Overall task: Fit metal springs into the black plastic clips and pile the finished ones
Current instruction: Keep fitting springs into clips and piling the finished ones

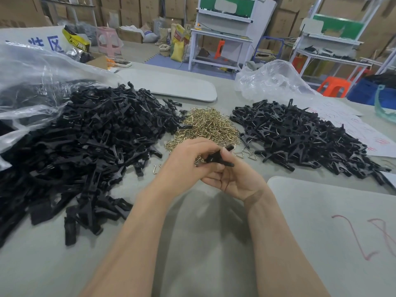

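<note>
Over the counter (192, 236), just this side of the heap of brass springs (207, 125), both hands meet on one black plastic clip (218, 156). The left hand (188, 161) is curled over its near end. The right hand (235, 181) lies palm-up beneath it, with the thumb pinching down on top. I read this as the fitting step, with the clip held steady so a spring can be seated. Whether a spring is already in it I cannot tell, because the fingers cover the middle.

If it is seated, the next move should be a short toss or carry to the right, where the pile of finished clips (300, 133) lies (wire glints through it). If not, I need firm thumb pressure without letting the halves skew.

The pile of unfitted clips (96, 133) spreads on my left, spilling from a clear plastic bag (27, 82). A few loose springs (246, 152) lie just beyond the right hand's fingers.
</note>
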Available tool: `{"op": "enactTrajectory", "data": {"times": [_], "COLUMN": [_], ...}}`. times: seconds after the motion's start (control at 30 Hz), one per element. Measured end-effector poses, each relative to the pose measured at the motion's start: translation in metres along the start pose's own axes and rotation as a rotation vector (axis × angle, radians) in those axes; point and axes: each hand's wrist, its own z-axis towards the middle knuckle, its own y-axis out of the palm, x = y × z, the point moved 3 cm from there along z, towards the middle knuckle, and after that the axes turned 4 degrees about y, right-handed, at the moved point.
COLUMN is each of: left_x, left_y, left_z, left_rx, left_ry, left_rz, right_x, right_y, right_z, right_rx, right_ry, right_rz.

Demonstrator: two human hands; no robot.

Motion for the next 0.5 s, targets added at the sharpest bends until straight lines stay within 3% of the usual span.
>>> {"op": "enactTrajectory", "data": {"times": [0.2, 0.37, 0.43, 0.5], "left_x": [-0.014, -0.023, -0.025, -0.029], "left_y": [0.000, 0.010, 0.004, -0.014], "left_z": [-0.003, -0.006, -0.005, -0.006], "left_rx": [-0.010, -0.157, -0.022, 0.292], "left_ry": [-0.150, -0.323, -0.369, -0.461], "left_rz": [0.092, 0.204, 0.184, 0.121], "right_x": [-0.010, -0.028, -0.050, -0.078], "right_y": [-0.003, -0.004, -0.006, -0.012], "right_z": [-0.006, -0.003, 0.002, -0.002], "right_rx": [0.146, 0.466, 0.713, 0.910], "right_ry": [0.090, -0.021, -0.228, -0.483], "right_rz": [-0.143, -0.772, -0.741, -0.385]}}
